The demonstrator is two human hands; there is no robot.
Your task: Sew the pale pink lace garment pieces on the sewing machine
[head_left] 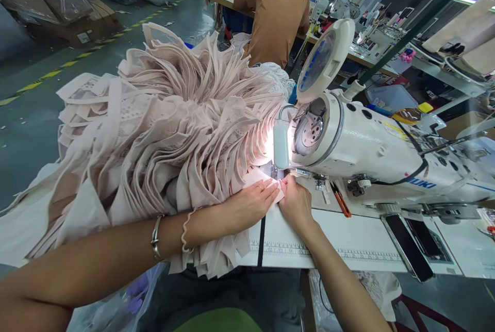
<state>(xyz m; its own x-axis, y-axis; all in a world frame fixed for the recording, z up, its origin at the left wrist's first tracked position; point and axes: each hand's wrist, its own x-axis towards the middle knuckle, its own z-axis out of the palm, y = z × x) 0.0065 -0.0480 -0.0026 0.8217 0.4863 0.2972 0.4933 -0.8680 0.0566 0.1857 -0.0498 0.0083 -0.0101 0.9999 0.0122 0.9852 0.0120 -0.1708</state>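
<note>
Under the lit head of a white sewing machine (371, 141) lies a pale pink fabric piece (253, 175). My left hand (251, 203) rests on that piece with its fingers stretched out flat toward the needle area. Close beside it, my right hand (296, 200) pinches the fabric's edge between thumb and fingers. A large heap of joined pale pink garment pieces (154, 136) fills the table to the left, touching my left forearm. The needle itself is hidden behind a light-coloured lamp or guard (281, 144).
Orange-handled snips (341, 200) lie beside the machine base. A phone (408, 247) sits at the table's front right, near a printed ruler strip (348, 254). A round magnifier (325, 61) stands above the machine head. Ahead, a person in a brown shirt (276, 10) sits at another table.
</note>
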